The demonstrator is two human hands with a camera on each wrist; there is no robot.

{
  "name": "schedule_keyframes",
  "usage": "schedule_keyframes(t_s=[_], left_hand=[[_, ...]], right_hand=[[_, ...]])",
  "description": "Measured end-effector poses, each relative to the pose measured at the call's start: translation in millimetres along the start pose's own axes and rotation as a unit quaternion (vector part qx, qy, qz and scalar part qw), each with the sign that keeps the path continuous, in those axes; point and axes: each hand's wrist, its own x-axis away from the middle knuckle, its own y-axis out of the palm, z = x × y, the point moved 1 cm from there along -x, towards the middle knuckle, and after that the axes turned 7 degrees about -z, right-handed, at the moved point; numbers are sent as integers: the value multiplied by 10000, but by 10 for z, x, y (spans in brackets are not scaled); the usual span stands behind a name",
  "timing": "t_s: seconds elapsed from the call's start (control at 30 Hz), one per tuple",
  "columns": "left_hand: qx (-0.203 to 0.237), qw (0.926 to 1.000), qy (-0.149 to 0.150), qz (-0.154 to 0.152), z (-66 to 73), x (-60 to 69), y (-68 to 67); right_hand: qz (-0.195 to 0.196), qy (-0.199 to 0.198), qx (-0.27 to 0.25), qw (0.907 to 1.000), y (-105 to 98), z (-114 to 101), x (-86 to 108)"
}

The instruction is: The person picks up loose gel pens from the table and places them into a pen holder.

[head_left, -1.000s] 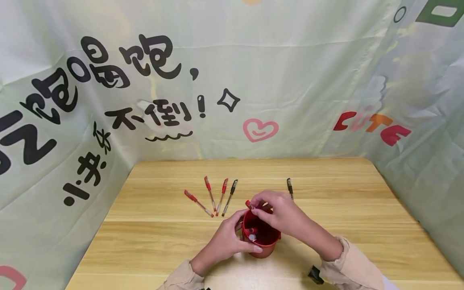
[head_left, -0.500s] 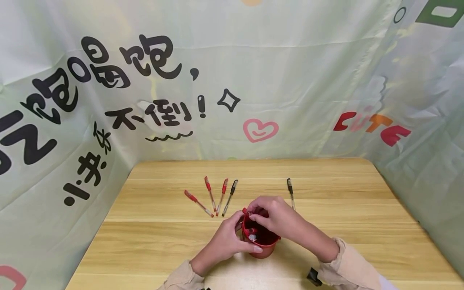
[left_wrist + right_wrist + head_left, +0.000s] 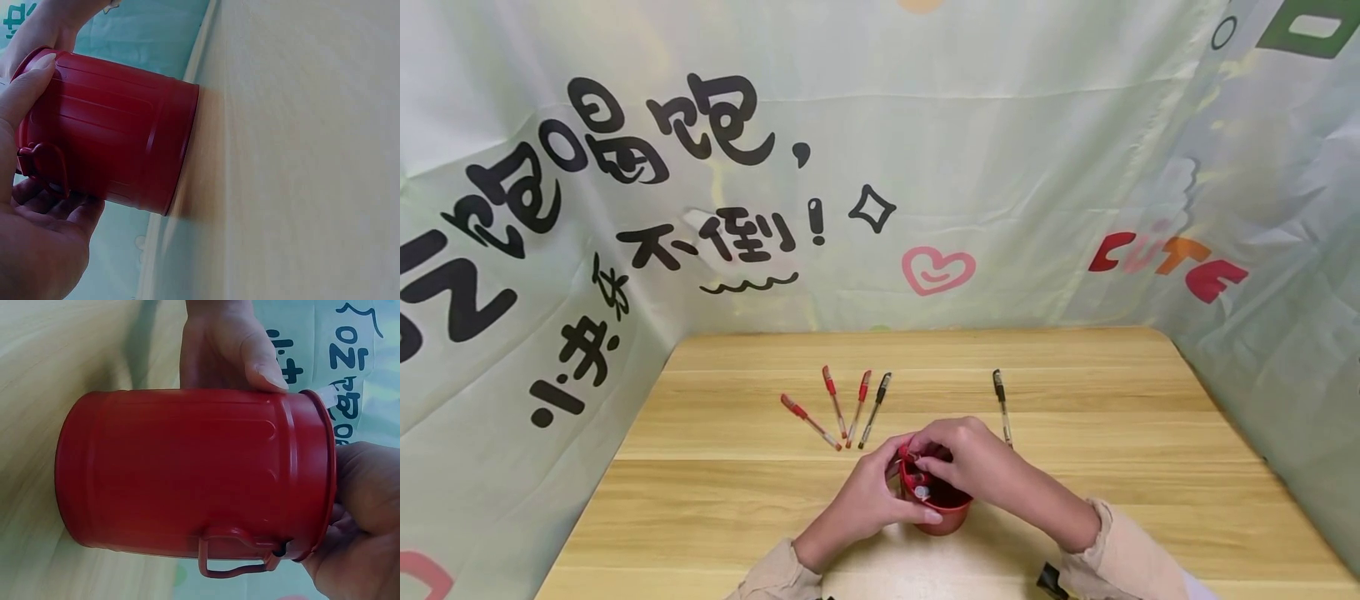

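Note:
A small red metal bucket point(image 3: 950, 522) with side handles stands upright on the table, in front of me. My left hand point(image 3: 867, 493) grips its left side, the thumb lying along the near rim. Over the opening, my right hand point(image 3: 981, 457) pinches a red pen point(image 3: 906, 454) by its top end, at the far left rim; its lower part is hidden. Inside, another red pen end point(image 3: 917, 479) and a pale round pen end point(image 3: 922, 492) show. Both wrist views show the bucket point(image 3: 119, 131) from the side; in the right wrist view my right fingers point(image 3: 356, 531) are at its mouth.
Beyond the bucket, to the left, lie three red pens point(image 3: 805, 417) and a black pen point(image 3: 876, 410). Another black pen point(image 3: 1002, 407) lies behind my right hand. A printed cloth point(image 3: 1030, 167) hangs around the wooden table point(image 3: 700, 517). A black object point(image 3: 1052, 581) sits by my right sleeve.
My right hand has moved down and slightly left, lowering the red pen into the bucket along the far left rim. My left hand keeps its grip on the bucket.

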Motion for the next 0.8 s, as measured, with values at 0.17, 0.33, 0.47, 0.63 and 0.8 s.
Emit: schedule_keyframes(t_s=[0.17,0.33,0.47,0.63,0.8], left_hand=[[-34,10000,4,5,2,3,4],[41,10000,53,18,14,0,-3],[72,10000,32,17,23,3,-9],[26,10000,-7,48,25,8,-6],[45,10000,-8,26,19,6,-2]], right_hand=[[-41,-30,126,9999,16,-16,8],[-43,-175,234,9996,25,-25,7],[-64,-216,292,9993,27,-33,7],[-104,-198,312,9993,11,-51,10],[-136,-137,309,9993,-48,-75,25]])
